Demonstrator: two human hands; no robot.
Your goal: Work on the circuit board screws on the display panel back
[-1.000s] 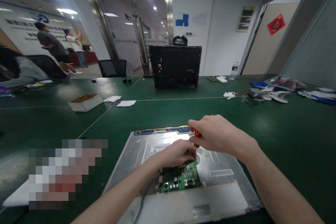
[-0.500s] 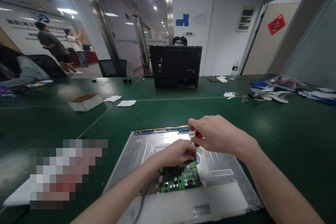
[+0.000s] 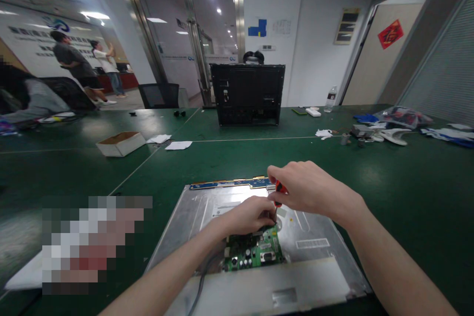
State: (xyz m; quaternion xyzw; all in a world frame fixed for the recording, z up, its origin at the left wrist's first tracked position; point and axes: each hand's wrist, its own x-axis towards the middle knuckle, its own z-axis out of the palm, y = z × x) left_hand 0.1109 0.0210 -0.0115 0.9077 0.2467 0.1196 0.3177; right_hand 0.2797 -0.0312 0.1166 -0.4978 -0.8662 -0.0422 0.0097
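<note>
A screwdriver (image 3: 280, 188) with a red and black handle stands nearly upright, and my right hand (image 3: 303, 185) is closed around that handle. Its shaft points down at the upper right corner of a green circuit board (image 3: 255, 249). My left hand (image 3: 254, 213) rests over the board's upper edge, fingers curled and pinched beside the screwdriver's tip; what they grip is hidden. The board lies on the metal back of a display panel (image 3: 314, 232). Along the panel's far edge runs a narrow blue circuit strip (image 3: 225, 184). A grey cable (image 3: 200, 289) hangs down left of the board.
A black monitor housing (image 3: 248, 94) stands across the green table (image 3: 192, 163). An open cardboard box (image 3: 120, 145) and papers (image 3: 178, 145) lie to the left. Right, there are metal parts (image 3: 361, 132), a plastic bag (image 3: 405, 116) and a bottle (image 3: 331, 99). People (image 3: 76, 61) are in the background.
My right hand and the screwdriver handle have shifted very slightly to the right. My left hand, the board and the panel stay in place.
</note>
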